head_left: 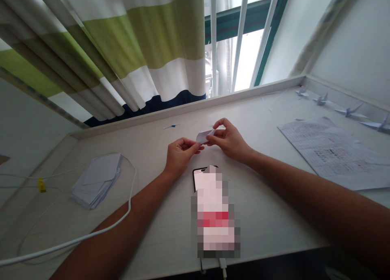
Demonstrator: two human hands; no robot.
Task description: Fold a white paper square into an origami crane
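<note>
A small folded piece of white paper is held between my two hands above the middle of the desk. My left hand pinches its lower left corner between thumb and fingers. On the other side, my right hand grips the right edge, its thumb in front and index finger curled over the top. Just below the hands lies a phone, its screen lit and mostly blurred out by pixelation. The far side of the paper is hidden from me.
A stack of white paper sheets lies at left, with a white cable looping over my left forearm. Printed sheets lie at right. Several folded paper cranes line the right edge. A raised rim borders the desk below the curtain.
</note>
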